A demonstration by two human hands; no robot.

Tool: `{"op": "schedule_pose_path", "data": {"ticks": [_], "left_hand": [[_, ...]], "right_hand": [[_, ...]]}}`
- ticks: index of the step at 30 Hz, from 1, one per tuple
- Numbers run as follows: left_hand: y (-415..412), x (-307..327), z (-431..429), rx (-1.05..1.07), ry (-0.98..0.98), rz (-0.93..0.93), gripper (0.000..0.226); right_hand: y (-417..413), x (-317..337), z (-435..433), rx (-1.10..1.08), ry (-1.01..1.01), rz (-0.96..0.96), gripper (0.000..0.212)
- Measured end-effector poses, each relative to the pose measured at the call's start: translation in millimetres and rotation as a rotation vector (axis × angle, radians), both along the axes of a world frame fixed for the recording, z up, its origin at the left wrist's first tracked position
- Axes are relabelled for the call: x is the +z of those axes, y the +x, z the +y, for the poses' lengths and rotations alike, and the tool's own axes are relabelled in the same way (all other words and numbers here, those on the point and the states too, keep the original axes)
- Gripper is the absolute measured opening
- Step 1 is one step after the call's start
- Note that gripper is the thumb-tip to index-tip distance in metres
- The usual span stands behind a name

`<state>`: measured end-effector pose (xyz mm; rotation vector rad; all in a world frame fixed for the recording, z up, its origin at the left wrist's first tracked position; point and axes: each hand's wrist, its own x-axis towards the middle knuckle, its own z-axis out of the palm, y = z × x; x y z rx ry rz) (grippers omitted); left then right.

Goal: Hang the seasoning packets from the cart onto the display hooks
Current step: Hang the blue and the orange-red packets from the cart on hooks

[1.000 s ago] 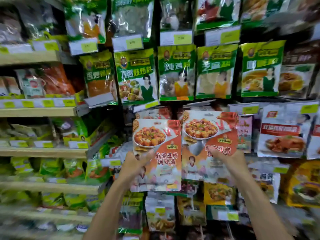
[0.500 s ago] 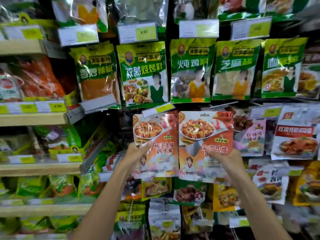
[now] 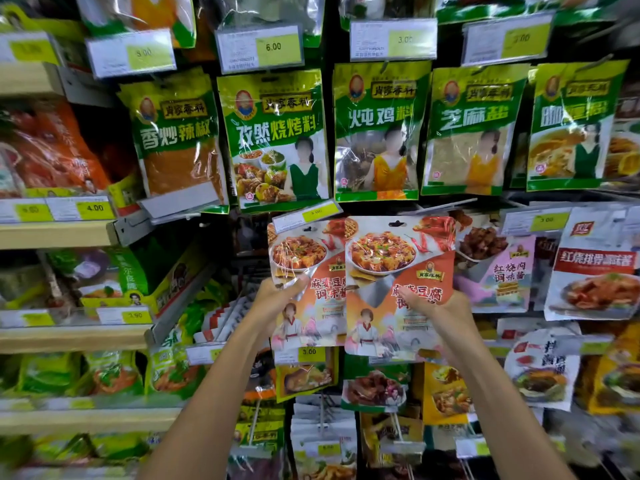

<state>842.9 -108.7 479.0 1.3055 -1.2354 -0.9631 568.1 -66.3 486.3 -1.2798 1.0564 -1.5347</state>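
Left fingers pinch the left packet, right fingers the overlapping right packet.

Two packets sit side by side at the middle of the view, before the display rack. The right packet lies in front of the left packet and overlaps its right edge. The left hand grips the left packet's edge from 8 o'clock; the right hand grips the right packet from 4 o'clock, thumb across its front. At 12 o'clock hangs a row of packets, with price tags above it. A small price tag sits just above the left packet. Shelves stand at 9 o'clock. A neighbouring packet hangs at 3 o'clock, partly behind the right packet. Lower packets hang at 6 o'clock, between the forearms.
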Motion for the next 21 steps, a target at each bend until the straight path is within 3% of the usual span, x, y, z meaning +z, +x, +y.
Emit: {"op": "schedule_pose_path", "data": {"ticks": [7,11,15,21], "left_hand": [[-7.7,-0.6,-8.3,0.04,0.041,0.006,0.049],[-9.8,-2.0,-8.0,0.057,0.05,0.029,0.037],[-6.9,-10.9,-3.5,0.05,0.044,0.002,0.054],[-2.2,-13.2,9.0,0.044,-0.041,-0.049,0.044]], "right_hand": [[2.0,-2.2,-0.4,-0.004,0.035,0.013,0.017],[1.3,-3.4,1.4,-0.002,0.045,0.032,0.019],[-0.6,-4.0,3.8,-0.002,0.044,0.043,0.019],[-1.5,-2.9,7.4,0.005,0.061,0.017,0.019]]}}
